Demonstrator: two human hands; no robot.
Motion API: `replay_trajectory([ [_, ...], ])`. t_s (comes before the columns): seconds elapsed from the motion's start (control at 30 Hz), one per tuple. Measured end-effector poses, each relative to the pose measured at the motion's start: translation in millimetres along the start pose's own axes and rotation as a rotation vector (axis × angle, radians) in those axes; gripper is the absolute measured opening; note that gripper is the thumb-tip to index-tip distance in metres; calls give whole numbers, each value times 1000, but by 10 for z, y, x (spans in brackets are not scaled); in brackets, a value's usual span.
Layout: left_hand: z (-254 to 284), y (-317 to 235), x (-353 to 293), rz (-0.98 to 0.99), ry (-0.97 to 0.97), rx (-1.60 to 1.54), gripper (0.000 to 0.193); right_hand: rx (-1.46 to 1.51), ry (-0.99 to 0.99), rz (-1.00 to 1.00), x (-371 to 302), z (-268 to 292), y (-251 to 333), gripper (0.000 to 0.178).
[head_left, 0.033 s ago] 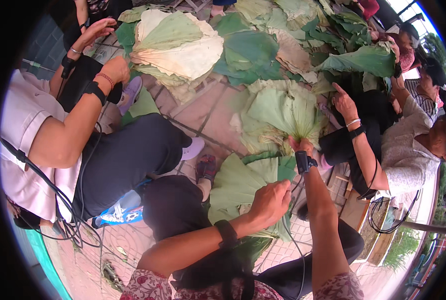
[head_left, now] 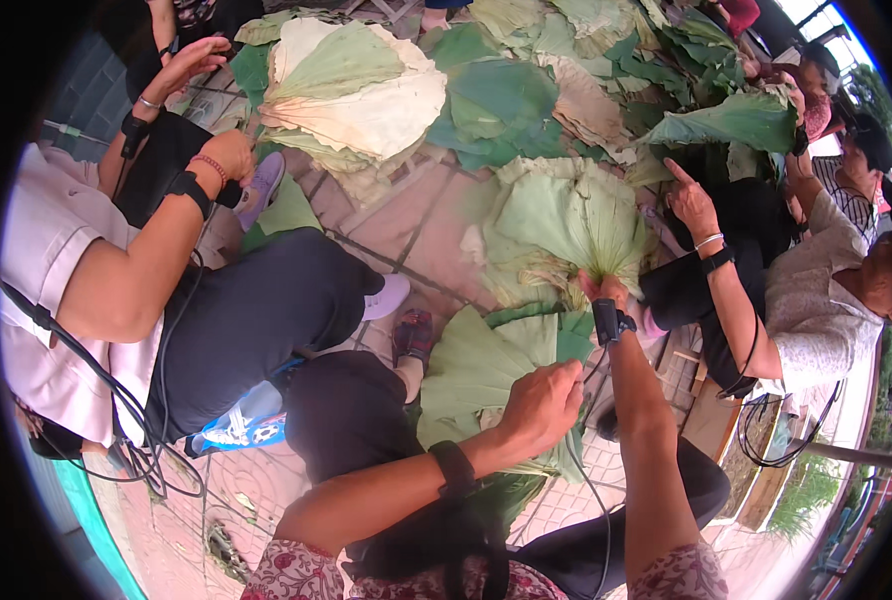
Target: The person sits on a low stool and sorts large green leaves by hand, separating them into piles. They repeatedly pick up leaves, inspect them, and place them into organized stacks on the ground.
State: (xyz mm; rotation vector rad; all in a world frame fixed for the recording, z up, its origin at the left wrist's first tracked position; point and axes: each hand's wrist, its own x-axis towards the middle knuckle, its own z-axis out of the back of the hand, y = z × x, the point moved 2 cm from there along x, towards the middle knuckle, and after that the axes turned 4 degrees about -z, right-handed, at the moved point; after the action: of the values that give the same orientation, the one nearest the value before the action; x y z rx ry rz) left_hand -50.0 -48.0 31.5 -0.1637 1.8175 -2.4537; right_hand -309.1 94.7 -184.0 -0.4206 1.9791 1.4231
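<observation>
My right hand [head_left: 609, 292] is closed on the gathered base of a pale green lotus leaf [head_left: 571, 215], which fans out away from me over other dry leaves. Nearer to me, my left hand [head_left: 544, 412] is curled shut above a stack of folded green leaves [head_left: 486, 360]. Its fingertips are turned from view, so I cannot make out what they hold, if anything. Both of my wrists wear black bands.
To my left sits a co-worker [head_left: 76, 240] in a light shirt, both hands raised beside a cream-and-green leaf stack [head_left: 356, 95]. Another co-worker [head_left: 816, 310] at the right points a finger. Many leaves [head_left: 496, 100] cover the far paving. Cables [head_left: 116, 370] hang at the left.
My hands and the leaf stay almost where they were. The left co-worker's nearer hand has shifted slightly left and down; the right co-worker's pointing hand has moved slightly.
</observation>
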Motion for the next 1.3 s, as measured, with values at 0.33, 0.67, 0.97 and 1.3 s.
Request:
replay_trajectory([
  [0.33, -6, -15, 114, 29, 58, 26, 10, -67, 58, 24, -22, 116, 279, 43],
  [0.67, 179, -20, 374, 136, -48, -204, 12, -1101, 315, 320, -645, 1791, -791, 33],
  [0.97, 145, 33, 318, 121, -46, -148, 14, -1520, 16, 602, -1491, 1896, -1840, 54],
  [1.3, 191, -10, 363, 96, -25, -28, 15, -1427, 8, 460, -1705, 1711, -1449, 41],
])
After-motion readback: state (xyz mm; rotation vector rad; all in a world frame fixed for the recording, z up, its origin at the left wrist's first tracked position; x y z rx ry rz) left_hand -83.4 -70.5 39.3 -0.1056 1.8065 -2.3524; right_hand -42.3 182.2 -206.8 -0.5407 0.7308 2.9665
